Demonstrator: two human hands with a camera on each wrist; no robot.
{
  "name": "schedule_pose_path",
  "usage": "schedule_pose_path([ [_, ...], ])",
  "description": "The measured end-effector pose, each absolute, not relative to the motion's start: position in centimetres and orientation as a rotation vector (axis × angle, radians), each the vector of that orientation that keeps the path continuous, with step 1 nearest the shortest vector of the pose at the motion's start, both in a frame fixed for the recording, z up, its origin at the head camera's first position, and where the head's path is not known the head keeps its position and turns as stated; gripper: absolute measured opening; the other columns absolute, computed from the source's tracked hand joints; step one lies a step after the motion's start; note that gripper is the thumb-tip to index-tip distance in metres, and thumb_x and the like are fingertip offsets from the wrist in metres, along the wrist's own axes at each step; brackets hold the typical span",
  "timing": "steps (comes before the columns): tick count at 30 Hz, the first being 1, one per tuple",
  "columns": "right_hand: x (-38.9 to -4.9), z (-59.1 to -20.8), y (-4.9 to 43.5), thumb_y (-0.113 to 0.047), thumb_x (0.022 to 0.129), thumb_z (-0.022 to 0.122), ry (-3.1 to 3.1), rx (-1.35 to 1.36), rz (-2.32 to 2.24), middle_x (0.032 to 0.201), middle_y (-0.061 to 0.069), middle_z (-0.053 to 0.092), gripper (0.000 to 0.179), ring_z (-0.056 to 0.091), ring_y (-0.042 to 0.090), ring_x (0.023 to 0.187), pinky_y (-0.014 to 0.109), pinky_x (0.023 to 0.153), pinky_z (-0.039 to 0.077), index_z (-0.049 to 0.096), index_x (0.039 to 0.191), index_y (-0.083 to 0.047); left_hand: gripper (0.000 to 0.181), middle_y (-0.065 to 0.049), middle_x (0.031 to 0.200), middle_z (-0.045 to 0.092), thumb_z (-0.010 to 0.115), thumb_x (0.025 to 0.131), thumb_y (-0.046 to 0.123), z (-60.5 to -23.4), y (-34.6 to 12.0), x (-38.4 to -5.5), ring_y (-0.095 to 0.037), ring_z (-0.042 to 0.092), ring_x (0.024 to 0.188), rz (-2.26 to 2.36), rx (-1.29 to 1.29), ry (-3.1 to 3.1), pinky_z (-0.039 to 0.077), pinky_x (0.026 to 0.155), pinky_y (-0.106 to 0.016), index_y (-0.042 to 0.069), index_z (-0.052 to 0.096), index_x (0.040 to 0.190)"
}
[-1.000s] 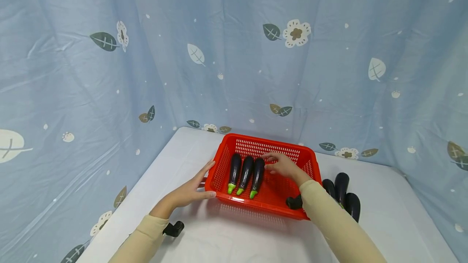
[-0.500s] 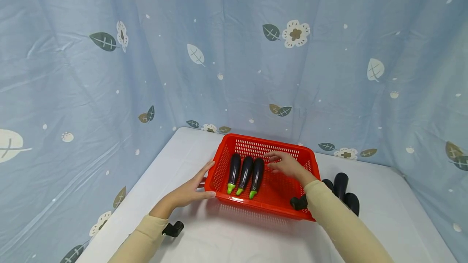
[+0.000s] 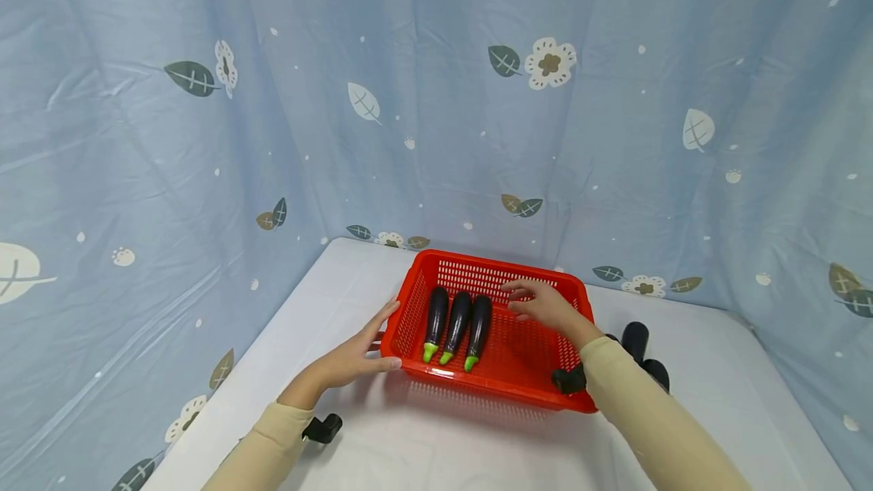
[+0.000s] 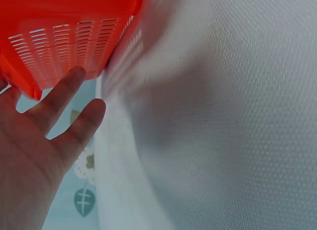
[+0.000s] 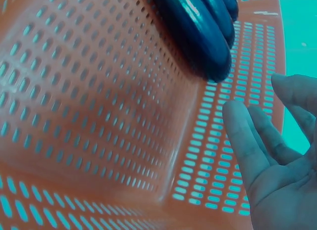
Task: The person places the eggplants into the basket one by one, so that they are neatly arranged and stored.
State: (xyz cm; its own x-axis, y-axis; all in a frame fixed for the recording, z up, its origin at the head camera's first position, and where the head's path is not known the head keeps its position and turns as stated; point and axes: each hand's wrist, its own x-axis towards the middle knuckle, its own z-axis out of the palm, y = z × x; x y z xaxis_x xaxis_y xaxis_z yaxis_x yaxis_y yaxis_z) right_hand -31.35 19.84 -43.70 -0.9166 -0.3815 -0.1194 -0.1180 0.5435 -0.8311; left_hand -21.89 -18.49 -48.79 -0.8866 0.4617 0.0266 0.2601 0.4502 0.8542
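Observation:
Three dark eggplants (image 3: 458, 326) with green stem ends lie side by side in the left part of a red perforated basket (image 3: 494, 388). My left hand (image 3: 351, 358) rests against the basket's left end with its fingers spread; the left wrist view shows straight fingers by the red wall. Over the basket's right half hovers my right hand (image 3: 546, 306), holding nothing, its fingers loosely bent. In the right wrist view the eggplants (image 5: 198, 36) are apart from the fingertips. More eggplants (image 3: 635, 339) lie on the table right of the basket, partly hidden by the right sleeve.
The white table (image 3: 723, 400) bears the basket and loose eggplants. A blue patterned curtain (image 3: 436, 135) hangs behind it and along the sides. A black wrist device (image 3: 569, 379) on the right arm overlaps the basket's right part; another (image 3: 323, 428) sits at the left wrist.
My right hand has drawn away from the rightmost eggplant in the basket, moving to the right. The right sleeve now covers more of the eggplants outside. My left hand has stayed put.

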Motion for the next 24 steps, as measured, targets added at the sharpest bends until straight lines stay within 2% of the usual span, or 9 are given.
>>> schedule_pose_path([
  [6, -31.2, -43.5, 20.7, -0.009, 0.098, 0.066, 2.497, -0.398, -1.312, 0.130, 0.024, 0.061, 0.045, 0.064, 0.044, 0.113, 0.051, 0.093, 0.055, 0.058, 0.142, -0.005, 0.100, -0.004, 0.171, 0.005, 0.075, 0.090, 0.038, -48.8, -18.5, -21.9, -0.036, 0.048, 0.134, 1.417, 0.618, 2.483, 0.047, 0.105, -0.053, 0.029, 0.008, 0.165],
  [13, -31.3, -43.4, 21.4, -0.010, 0.098, 0.065, 2.501, -0.415, -1.306, 0.133, 0.026, 0.059, 0.045, 0.065, 0.040, 0.112, 0.051, 0.093, 0.055, 0.058, 0.142, -0.006, 0.100, -0.004, 0.171, 0.005, 0.075, 0.090, 0.037, -48.8, -18.5, -21.9, -0.037, 0.047, 0.134, 1.424, 0.615, 2.474, 0.047, 0.105, -0.052, 0.030, 0.008, 0.165],
  [24, -31.3, -43.2, 22.0, -0.008, 0.100, 0.062, 2.521, -0.401, -1.307, 0.129, 0.027, 0.060, 0.044, 0.065, 0.043, 0.110, 0.049, 0.090, 0.057, 0.056, 0.143, -0.002, 0.100, -0.005, 0.171, 0.005, 0.075, 0.090, 0.038, -48.6, -18.4, -21.9, -0.037, 0.047, 0.135, 1.421, 0.606, 2.477, 0.047, 0.104, -0.053, 0.029, 0.009, 0.165],
])
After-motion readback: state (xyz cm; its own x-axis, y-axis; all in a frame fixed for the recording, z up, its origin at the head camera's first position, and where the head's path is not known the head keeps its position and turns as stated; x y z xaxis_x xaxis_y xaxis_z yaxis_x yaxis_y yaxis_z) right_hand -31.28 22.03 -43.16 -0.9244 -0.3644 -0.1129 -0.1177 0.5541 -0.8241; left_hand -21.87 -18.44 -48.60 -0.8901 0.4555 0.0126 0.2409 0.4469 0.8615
